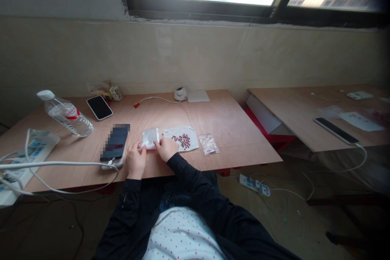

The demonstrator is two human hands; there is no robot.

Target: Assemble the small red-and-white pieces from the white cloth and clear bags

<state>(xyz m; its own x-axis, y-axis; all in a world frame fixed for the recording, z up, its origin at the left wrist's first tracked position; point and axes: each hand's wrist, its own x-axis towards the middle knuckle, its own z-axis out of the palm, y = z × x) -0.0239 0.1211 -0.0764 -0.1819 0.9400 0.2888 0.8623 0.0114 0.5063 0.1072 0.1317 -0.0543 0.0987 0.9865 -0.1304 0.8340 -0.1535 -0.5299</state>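
Here we are at the near edge of the table (pixel 240 142), and both bare hands are in close. The left hand (pixel 135 161) and the right hand (pixel 166 149) meet at a small clear zip bag (pixel 150 138), which lies just past the edge, its long axis running away from the person and leaning to the right. The left fingers (pixel 139 149) curl in at its near left corner, the right fingers (pixel 157 143) press at its right side, neither hand clenched. Are they actually gripping it? From up here you cannot tell.

Just right of the bag, touching the right hand, sits a white sheet (pixel 189 133) carrying a cluster of small red-and-silver pieces (pixel 180 140), too many and too small to count. Next along, a second clear zip bag (pixel 209 144), red-marked at the top, lies on its own.

Left of the hands, one phone (pixel 115 144) rests on a white power bank (pixel 113 163), with a white power strip (pixel 30 152) further left at the table's edge.

Further out, a water bottle (pixel 67 113) lies on its side, cap pointing to the far left corner, beside a second phone (pixel 99 107). Along the far edge are a white dome camera (pixel 180 93) and a red-and-yellow-plugged cable (pixel 152 98).
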